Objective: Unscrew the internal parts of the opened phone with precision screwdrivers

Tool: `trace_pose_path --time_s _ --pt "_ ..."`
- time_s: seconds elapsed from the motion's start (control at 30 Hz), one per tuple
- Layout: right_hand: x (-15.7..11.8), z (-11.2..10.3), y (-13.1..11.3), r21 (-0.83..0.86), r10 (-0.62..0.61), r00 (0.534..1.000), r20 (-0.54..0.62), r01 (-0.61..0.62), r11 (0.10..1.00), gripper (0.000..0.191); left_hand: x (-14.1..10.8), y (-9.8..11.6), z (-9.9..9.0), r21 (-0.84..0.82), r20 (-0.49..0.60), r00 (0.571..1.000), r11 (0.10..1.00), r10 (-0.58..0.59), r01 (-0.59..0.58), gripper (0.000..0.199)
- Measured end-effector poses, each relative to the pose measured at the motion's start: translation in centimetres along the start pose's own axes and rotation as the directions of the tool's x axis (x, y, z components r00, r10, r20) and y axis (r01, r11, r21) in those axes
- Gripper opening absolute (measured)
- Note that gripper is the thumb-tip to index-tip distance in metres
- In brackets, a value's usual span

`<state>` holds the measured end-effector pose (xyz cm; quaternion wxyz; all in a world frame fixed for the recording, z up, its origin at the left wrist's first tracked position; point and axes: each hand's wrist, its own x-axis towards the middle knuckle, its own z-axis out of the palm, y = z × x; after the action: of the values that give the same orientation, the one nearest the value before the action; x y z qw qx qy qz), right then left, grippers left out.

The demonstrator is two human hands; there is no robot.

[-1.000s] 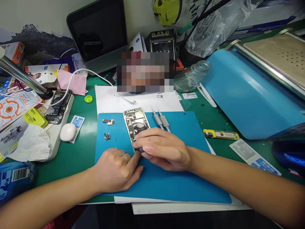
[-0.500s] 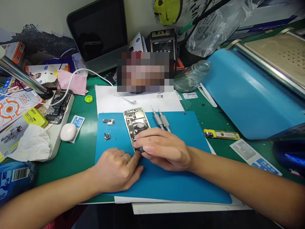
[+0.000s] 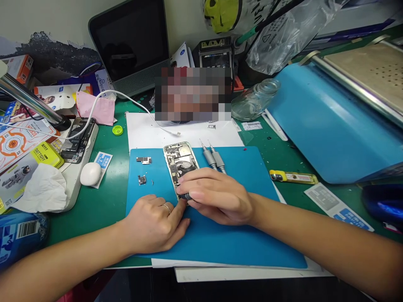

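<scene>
Phone (image 3: 181,160): at its six-o'clock end, steady the dark tool (image 3: 185,196) pinched in the right grip (image 3: 218,195); brace with the left grip (image 3: 155,222), its hold indeterminable.

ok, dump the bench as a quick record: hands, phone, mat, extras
left hand: forefinger at the phone's near end, contact unclear
right hand: fingertips gripping a black object over the phone's near end; tip hidden
phone: opened, insides showing, lying on the mat
mat: blue, flat
small parts: loose on the mat, left of the phone
tools: two, grey-handled, right of the phone
</scene>
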<state>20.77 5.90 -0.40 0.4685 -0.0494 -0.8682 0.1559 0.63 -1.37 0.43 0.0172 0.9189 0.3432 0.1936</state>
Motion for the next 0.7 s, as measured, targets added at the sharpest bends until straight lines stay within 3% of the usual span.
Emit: trace_pose_path --time_s 0.7 --pt "0.05 0.13 0.09 0.025 -0.012 1.0 -0.01 0.013 1.0 0.056 0.12 -0.06 0.0 -0.009 -0.005 1.0 1.0 -0.001 0.001 0.028"
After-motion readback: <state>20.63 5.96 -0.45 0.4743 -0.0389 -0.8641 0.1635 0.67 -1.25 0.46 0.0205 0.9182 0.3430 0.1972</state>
